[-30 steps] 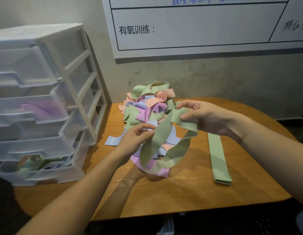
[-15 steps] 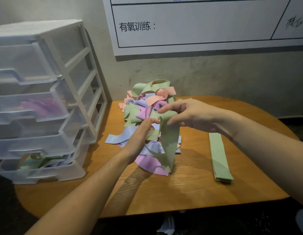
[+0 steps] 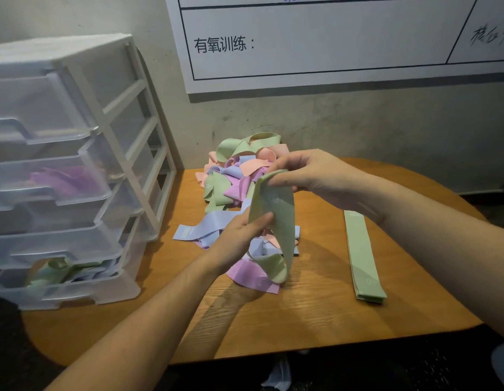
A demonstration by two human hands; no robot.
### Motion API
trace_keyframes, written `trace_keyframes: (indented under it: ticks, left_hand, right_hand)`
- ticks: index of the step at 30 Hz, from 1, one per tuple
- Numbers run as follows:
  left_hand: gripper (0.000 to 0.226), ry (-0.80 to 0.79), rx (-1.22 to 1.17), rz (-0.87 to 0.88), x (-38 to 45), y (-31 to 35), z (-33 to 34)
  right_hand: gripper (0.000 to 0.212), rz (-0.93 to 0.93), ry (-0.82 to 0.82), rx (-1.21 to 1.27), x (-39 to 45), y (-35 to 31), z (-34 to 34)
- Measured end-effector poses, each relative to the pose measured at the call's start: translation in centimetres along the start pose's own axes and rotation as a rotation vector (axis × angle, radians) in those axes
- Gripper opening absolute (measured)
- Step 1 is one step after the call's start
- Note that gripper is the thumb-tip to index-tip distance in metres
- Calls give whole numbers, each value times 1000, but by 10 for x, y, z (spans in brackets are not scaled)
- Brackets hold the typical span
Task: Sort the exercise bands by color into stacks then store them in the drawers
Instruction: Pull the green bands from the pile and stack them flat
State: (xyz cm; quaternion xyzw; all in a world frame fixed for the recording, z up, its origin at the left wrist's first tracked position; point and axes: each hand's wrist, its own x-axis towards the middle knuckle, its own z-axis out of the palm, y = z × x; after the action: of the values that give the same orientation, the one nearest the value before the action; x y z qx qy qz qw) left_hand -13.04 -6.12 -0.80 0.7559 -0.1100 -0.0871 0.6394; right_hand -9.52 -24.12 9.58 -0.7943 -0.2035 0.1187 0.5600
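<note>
Right hand (image 3: pixel 315 176): fingers curled, pinching the top of a green band (image 3: pixel 276 221) above the pile.
Left hand (image 3: pixel 239 238): thumb and fingers gripping the same band's lower left edge.
Green band: hanging as a loop between both hands.
Mixed pile (image 3: pixel 236 182): on the wooden table (image 3: pixel 315 320), behind the hands.
Green stack (image 3: pixel 363 258): flat, right of the pile.
Drawer unit (image 3: pixel 65 170): left, on the table.

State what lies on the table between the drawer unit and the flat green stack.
The head view shows the mixed band pile between the drawer unit and green stack, with both hands holding a green band over it.
</note>
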Motion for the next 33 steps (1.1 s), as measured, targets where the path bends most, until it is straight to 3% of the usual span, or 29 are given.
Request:
trace_keyframes:
  ticks: [3,7,10,12,16,21,27,33]
  left_hand:
    - [62,18,-51,3,-1,6,1]
    - [29,-45,-208,43,-3,14,7]
    - [33,-131,-311,15,-7,21,13]
    - [39,-135,-322,-43,-9,26,17]
    - [23,-127,-231,-59,-9,25,23]
    - [27,-39,-260,-59,-4,23,28]
    - [28,114,-364,-100,4,13,20]
    - [31,202,-451,-104,15,14,20]
  right_hand:
    - [3,65,22,120,5,5,-2]
    - [20,80,57,283,13,15,-2]
    - [30,89,79,395,18,19,0]
    - [22,92,78,418,20,22,4]
    - [20,97,101,342,20,23,15]
    - [11,99,105,321,20,39,20]
    - [37,177,58,203,6,70,21]
    - [44,176,-31,272,-8,89,33]
